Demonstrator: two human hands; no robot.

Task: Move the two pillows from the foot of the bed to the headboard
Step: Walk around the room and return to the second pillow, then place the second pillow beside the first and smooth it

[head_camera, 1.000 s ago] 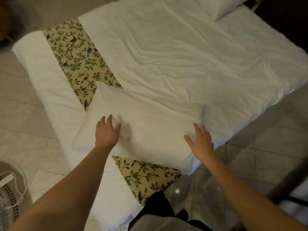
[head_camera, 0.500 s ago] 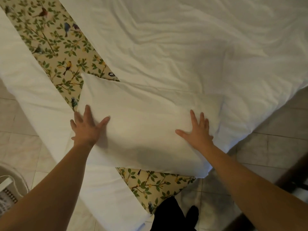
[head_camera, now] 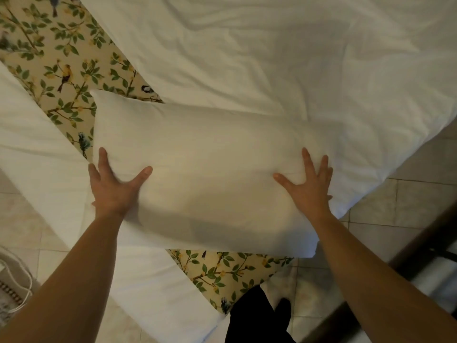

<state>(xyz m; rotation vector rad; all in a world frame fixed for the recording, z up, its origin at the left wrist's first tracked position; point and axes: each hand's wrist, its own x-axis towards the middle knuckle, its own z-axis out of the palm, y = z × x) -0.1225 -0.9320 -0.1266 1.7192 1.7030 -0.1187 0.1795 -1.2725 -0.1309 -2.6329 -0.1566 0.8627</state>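
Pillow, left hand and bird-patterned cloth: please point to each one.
pillow (head_camera: 210, 174), head view, its middle.
left hand (head_camera: 112, 189), head view, its back.
bird-patterned cloth (head_camera: 61, 70), head view, part left of pillow.

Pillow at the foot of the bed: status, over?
Left hand and right hand flat on the pillow, fingers spread, no closed grip. Pillow on the bird-print runner. Nothing in the way.

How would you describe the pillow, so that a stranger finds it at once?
Find the bed's near corner, where a bird-patterned cloth crosses the white duvet. The pillow lies over that cloth, with the left hand and right hand pressed on it. Unlike the wrinkled duvet, it is plump and smooth.
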